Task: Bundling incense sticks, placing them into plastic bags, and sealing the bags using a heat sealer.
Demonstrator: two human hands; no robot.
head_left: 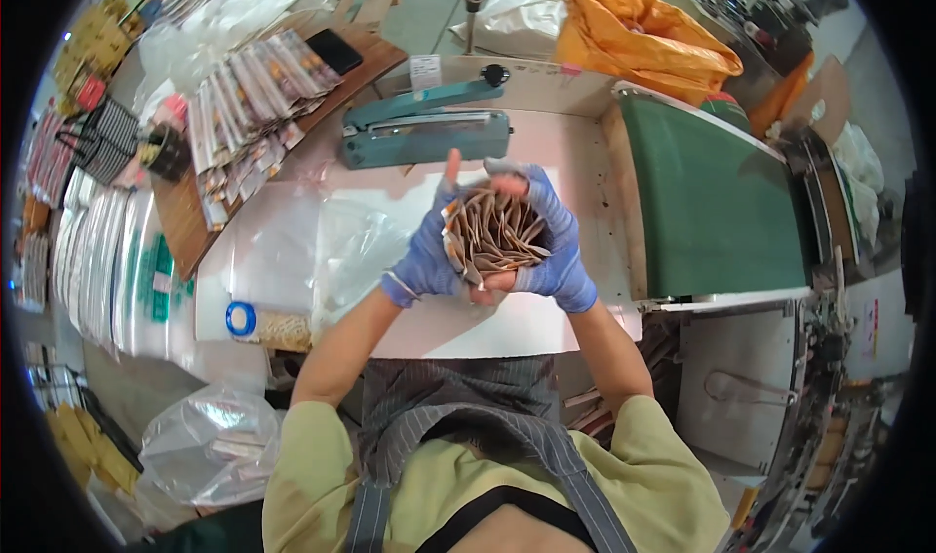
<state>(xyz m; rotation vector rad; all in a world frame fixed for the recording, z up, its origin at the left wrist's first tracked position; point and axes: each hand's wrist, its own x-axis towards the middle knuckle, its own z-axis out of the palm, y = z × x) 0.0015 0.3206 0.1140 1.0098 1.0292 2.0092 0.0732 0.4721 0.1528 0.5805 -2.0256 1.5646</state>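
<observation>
1. Brown packets, standing on edge with their folded rims toward you, form one tight bundle (495, 229), held over the bench (468, 336) directly in front of your chest.
2. Position: the bundle lies between your two hands, right of your left hand (427, 251) and left of your right hand (558, 239). Neither is plainly nearer; both touch it.
3. Axis: with the rims facing up, the bundle's long axis appears to run toward the camera and is foreshortened. You cannot read its depth here, nor whether its underside clears the bench.
4. Left hand: curved around the bundle's left side, gripping it, thumb raised away from you and apart from the rims.
5. Right hand: closed around the right side, gripping it, with fingers reaching over the far edge and under the near one.
6. Clear bags (359, 253) lie flat on the bench to the left of the bundle, just beside your left hand, which is the nearer one to them.
7. Beyond the bundle and somewhat left stands the sealer (434, 140), its long axis running side to side, near both hands.
8. Farther left, loose packets (255, 95) lie fanned on a board (177, 223), well apart from both hands.
</observation>
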